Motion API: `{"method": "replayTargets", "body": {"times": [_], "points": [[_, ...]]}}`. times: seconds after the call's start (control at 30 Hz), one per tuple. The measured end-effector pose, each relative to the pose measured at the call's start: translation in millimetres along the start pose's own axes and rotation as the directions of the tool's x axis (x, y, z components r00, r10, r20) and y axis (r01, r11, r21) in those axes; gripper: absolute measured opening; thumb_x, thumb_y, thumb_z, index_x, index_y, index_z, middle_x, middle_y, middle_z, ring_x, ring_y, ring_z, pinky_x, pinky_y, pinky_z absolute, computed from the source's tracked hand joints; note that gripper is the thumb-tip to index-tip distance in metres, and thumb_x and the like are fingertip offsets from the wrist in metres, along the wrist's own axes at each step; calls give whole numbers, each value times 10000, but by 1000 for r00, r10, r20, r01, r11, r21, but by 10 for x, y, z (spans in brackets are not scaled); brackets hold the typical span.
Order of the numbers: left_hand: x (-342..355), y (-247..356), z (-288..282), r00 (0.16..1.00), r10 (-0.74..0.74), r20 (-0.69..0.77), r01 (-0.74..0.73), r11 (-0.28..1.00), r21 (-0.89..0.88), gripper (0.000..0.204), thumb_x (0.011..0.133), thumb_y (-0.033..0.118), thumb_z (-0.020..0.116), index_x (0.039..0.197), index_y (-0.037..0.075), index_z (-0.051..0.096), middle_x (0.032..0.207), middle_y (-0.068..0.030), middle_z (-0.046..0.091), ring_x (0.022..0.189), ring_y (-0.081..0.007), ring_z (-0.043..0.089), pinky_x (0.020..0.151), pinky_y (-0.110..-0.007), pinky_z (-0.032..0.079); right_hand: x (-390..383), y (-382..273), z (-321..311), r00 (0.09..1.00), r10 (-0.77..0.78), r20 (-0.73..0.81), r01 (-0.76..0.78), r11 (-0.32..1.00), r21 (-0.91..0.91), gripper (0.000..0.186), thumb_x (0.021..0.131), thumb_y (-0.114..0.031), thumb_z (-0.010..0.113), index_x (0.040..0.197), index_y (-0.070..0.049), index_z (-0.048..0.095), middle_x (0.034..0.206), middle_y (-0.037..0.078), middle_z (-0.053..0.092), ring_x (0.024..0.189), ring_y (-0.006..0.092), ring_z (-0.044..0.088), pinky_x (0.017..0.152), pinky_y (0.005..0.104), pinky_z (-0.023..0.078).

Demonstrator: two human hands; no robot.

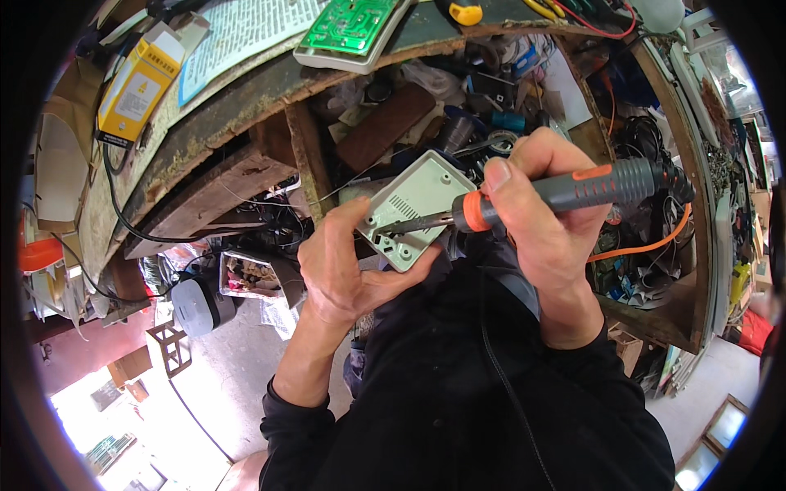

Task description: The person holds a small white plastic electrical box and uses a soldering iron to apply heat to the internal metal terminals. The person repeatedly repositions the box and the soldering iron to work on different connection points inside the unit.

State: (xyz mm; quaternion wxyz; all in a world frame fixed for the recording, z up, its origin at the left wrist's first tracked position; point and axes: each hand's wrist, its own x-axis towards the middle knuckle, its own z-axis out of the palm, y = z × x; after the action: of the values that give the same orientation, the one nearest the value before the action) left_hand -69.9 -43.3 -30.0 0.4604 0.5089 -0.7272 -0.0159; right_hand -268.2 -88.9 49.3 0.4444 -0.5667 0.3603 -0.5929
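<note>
Case half (423, 195), pale grey plastic, vented, one: I view it held up before front edge of counter (246, 113), left hand (334, 268) gripping its sides. Soldering iron (602, 186), dark grey and orange, one: fingers of right hand (557, 237) closed around grip, tip over case interior near one corner, contact unclear to me. Green circuit board (357, 24): counter's front edge. Yellow box (139, 88): counter's left end.

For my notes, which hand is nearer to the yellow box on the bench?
Left. The left hand, holding the pale plastic case, is below and right of the yellow box; the right hand, gripping the grey-orange tool, is farther right.
</note>
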Motion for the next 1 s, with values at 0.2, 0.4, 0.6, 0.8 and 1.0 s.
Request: {"method": "replayTargets", "body": {"times": [0.2,0.4,0.6,0.8,1.0], "points": [[10,-7,-6,1000,16,6,-16,999,41,808,554,361,1009,1147,-19,614,922,-143,743,745,-240,755,671,-322,612,0,37,-21,1000,-22,-17,22,1000,6,275,912,10,722,693,-34,560,617,-40,565,546,-3,464,473,219,332],[6,-9,-7,1000,11,3,-11,999,37,808,553,367,1010,1146,-19,617,920,-138,739,743,-240,750,667,-321,608,6,82,-48,999,-53,-3,53,998,-45,283,901,23,718,684,-38,547,615,-54,534,548,-6,415,472,230,291],[-5,-20,-1,1000,16,-8,-15,1000,23,802,558,363,1009,1146,-16,617,932,-138,737,744,-243,750,665,-325,608,9,68,-44,998,-63,3,64,997,-42,276,901,23,717,686,-36,555,619,-53,535,548,-4,410,472,232,288],[-6,-15,-5,1000,0,2,0,1000,11,793,568,353,1006,1147,-19,612,932,-139,738,752,-248,754,666,-327,609,-3,8,20,1000,-17,-10,17,1000,-16,261,904,22,721,697,-28,572,625,-40,569,554,-5,455,477,220,325],[23,16,-14,1000,12,-5,-12,1000,-4,785,574,349,1020,1126,-32,612,920,-143,713,741,-297,736,642,-356,609,-8,-11,24,1000,-4,-6,4,1000,-21,261,905,23,721,698,-26,570,625,-32,597,563,-4,494,484,212,353]]}}
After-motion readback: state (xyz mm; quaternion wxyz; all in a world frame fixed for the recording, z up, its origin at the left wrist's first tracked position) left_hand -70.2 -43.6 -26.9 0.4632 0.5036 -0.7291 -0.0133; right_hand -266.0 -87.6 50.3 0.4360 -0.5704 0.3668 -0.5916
